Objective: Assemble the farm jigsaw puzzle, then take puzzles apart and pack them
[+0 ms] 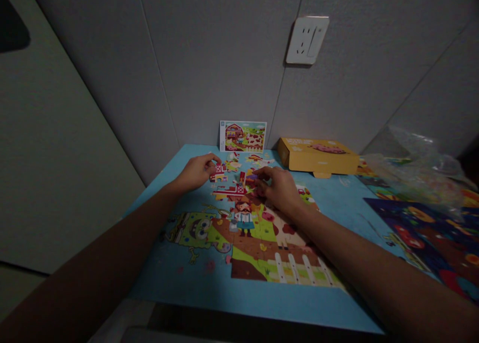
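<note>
Wall: grey panels, with a white socket (307,40) set above the table (179,285), which is covered in blue
Puzzle (266,236): laid on the table; the lower and right parts, with farmer, cow and fence, are joined, so more than half seems done
Barn pieces (228,189): left to be joined, it seems, at the upper left; loose pieces (260,160) are scattered behind
Left hand (198,173): thumb and forefinger bent close together at the barn pieces; whether one is gripped cannot be told
Right hand (279,186): fingers curled down at the puzzle's upper edge, beside a red piece (242,177); a hold cannot be made out
Card (243,136): leaned on the wall, the farm scene printed on it
Box (318,156): yellow, front flap poking out; contents hidden
Bag (419,168): clear, crumpled; contents cannot be told
</note>
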`<action>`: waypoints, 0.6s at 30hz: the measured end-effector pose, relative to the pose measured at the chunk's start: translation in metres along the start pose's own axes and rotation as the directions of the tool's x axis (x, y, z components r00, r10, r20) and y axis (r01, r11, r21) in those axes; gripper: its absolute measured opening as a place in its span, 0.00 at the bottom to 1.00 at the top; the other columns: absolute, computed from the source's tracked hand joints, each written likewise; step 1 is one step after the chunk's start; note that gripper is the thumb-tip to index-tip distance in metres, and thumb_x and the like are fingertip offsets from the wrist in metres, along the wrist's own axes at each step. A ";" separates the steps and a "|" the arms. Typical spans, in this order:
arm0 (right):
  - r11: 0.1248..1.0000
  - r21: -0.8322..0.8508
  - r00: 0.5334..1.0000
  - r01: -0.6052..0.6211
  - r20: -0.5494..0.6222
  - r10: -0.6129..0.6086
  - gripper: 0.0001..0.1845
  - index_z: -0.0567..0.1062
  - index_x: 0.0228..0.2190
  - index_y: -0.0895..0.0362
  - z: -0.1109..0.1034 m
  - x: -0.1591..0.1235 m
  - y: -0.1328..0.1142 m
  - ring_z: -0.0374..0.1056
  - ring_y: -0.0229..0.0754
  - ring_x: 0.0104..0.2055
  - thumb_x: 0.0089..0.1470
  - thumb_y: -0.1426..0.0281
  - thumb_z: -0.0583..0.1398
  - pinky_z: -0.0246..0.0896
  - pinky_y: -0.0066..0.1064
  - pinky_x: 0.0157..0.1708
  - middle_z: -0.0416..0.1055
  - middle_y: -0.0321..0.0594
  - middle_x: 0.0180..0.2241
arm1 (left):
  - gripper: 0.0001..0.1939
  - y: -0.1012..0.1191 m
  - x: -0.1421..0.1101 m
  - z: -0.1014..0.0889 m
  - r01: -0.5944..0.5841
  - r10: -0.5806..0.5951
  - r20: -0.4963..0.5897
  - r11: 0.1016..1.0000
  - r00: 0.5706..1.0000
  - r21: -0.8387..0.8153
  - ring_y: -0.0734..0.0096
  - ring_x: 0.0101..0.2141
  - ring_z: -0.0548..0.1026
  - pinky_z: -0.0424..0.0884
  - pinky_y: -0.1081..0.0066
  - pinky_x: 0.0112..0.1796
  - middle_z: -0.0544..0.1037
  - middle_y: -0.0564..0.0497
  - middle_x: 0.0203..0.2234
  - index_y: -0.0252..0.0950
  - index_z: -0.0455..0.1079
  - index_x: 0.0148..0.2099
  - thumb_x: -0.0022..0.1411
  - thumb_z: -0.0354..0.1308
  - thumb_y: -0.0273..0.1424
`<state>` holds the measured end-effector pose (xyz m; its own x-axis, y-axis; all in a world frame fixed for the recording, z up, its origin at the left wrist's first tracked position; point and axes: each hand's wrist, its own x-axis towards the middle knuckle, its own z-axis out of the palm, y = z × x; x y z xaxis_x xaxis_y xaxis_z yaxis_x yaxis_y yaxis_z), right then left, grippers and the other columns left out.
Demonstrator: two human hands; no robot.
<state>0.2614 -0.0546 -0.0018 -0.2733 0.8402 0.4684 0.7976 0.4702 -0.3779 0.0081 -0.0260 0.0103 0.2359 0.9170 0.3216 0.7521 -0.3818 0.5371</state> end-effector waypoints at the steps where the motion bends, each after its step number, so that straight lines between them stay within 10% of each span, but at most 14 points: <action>1: 1.000 -0.013 1.000 0.006 0.002 -0.006 0.12 0.78 0.40 0.56 0.000 0.000 0.001 0.70 0.44 0.36 0.52 0.72 0.61 0.59 0.34 0.38 0.77 0.43 0.35 | 0.13 0.000 0.000 0.000 0.005 -0.005 0.000 1.000 1.000 0.002 0.68 0.32 0.72 0.65 0.69 0.34 0.77 0.49 0.31 0.37 0.73 0.44 0.57 0.53 0.26; 18: 0.974 -0.223 0.998 0.050 0.053 -0.039 0.08 0.79 0.35 0.56 -0.003 0.002 0.007 0.68 0.49 0.40 0.53 0.69 0.61 0.56 0.37 0.40 0.78 0.44 0.36 | 0.05 -0.002 0.001 -0.003 -0.008 0.007 -0.020 0.996 1.000 -0.086 0.66 0.37 0.76 0.69 0.67 0.40 0.79 0.47 0.36 0.37 0.71 0.37 0.55 0.58 0.28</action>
<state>0.2676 -0.0502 -0.0013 -0.3324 0.8344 0.4397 0.8826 0.4396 -0.1668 0.0050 -0.0241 0.0119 0.2283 0.9119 0.3410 0.6945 -0.3980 0.5994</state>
